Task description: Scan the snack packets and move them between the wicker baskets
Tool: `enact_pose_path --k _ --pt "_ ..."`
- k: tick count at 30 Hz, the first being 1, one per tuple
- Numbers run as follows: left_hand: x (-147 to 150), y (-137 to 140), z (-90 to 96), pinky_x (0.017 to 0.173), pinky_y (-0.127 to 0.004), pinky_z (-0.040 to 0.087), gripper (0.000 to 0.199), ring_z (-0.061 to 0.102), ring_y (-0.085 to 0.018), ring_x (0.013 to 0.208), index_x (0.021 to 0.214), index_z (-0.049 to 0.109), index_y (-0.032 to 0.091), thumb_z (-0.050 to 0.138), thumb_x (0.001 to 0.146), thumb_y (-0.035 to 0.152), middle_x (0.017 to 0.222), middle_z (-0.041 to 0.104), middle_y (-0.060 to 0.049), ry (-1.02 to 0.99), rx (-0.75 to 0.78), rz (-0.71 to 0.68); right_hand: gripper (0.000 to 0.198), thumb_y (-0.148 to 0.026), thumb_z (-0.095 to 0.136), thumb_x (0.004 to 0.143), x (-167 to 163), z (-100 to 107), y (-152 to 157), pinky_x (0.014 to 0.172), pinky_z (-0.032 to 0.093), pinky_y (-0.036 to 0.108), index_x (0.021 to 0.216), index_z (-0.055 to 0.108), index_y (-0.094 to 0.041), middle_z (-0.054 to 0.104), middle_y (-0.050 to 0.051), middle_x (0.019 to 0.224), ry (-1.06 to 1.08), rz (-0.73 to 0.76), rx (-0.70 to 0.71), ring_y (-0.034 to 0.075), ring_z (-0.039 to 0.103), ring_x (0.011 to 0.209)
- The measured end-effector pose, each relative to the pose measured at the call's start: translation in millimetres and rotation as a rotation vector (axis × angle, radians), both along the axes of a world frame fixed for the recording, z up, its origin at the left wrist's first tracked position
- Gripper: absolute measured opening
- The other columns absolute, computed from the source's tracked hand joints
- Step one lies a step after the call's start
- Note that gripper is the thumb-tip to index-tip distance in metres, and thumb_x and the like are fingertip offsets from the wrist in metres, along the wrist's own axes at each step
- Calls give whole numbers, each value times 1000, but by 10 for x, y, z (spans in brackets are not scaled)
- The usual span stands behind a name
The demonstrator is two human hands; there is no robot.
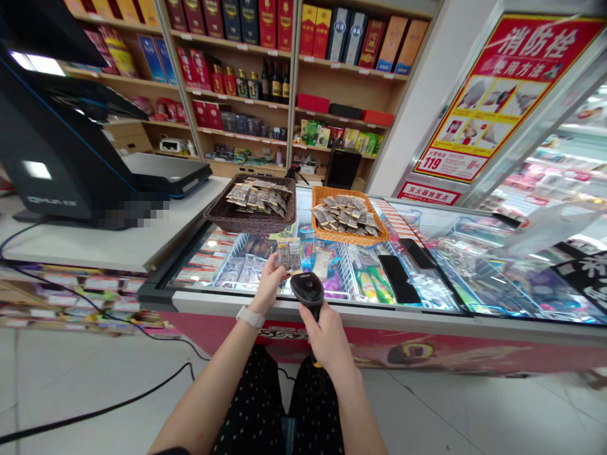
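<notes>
My left hand [270, 281], with a white watch on its wrist, is closed on the edge of a small clear-and-tan snack packet [289, 254], held above the freezer's glass top. Wrapped round the handle of a black barcode scanner [308, 289] is my right hand [327, 332]; the scanner's head is close to the packet, just below and right of it. Beyond my hands stand a dark brown woven basket [222, 219] and an orange woven basket [348, 236]. Similar small packets are piled in both.
A chest freezer [208, 303] with a glass top spans the front, two black phones [399, 278] lying on it. On the left counter [156, 234] stands a dark checkout terminal [57, 139]. A black cable [99, 309] hangs at left. Shelves of boxes and bottles rise behind.
</notes>
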State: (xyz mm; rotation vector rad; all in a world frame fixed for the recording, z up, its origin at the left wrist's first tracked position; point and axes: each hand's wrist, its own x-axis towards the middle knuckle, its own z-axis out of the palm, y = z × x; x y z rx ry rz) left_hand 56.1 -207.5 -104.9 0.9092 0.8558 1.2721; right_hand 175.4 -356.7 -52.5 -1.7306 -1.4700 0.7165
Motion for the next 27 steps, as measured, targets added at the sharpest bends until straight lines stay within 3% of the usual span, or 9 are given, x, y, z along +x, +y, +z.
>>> enact_pose_path --k 10,16,21,24,27 --pt "-15 19 11 71 -22 52 59 67 -13 77 118 62 21 63 59 14 88 73 0 -65 -47 11 43 -48 49 100 20 -72 22 64 46 31 109 72 -13 71 7 66 35 -10 19 29 70 68" --pt "-18 33 5 74 -23 53 57 69 -13 79 118 63 20 65 61 14 90 75 0 -60 -57 -8 43 -50 50 99 21 -90 26 63 46 31 108 71 -14 70 6 65 46 -31 16 28 69 63" --pt "-61 26 -13 86 -26 56 67 72 -17 97 131 62 21 69 65 11 115 76 -6 -96 -60 -100 44 -52 52 97 36 -148 31 68 49 31 105 73 -15 74 9 74 64 -88 100 30 73 76" --pt "-109 26 -13 93 -27 56 71 70 -18 109 138 61 22 72 69 9 130 72 -8 -137 -75 -192 47 -54 51 97 91 -195 43 62 50 31 107 74 -14 73 9 68 115 -108 112 31 73 72" --pt "-112 112 43 95 -24 55 68 70 -16 110 139 61 23 74 74 8 129 72 -7 -136 -66 -224 50 -58 51 97 182 -237 62 57 50 31 103 75 -15 72 7 64 162 -140 139 29 72 64"
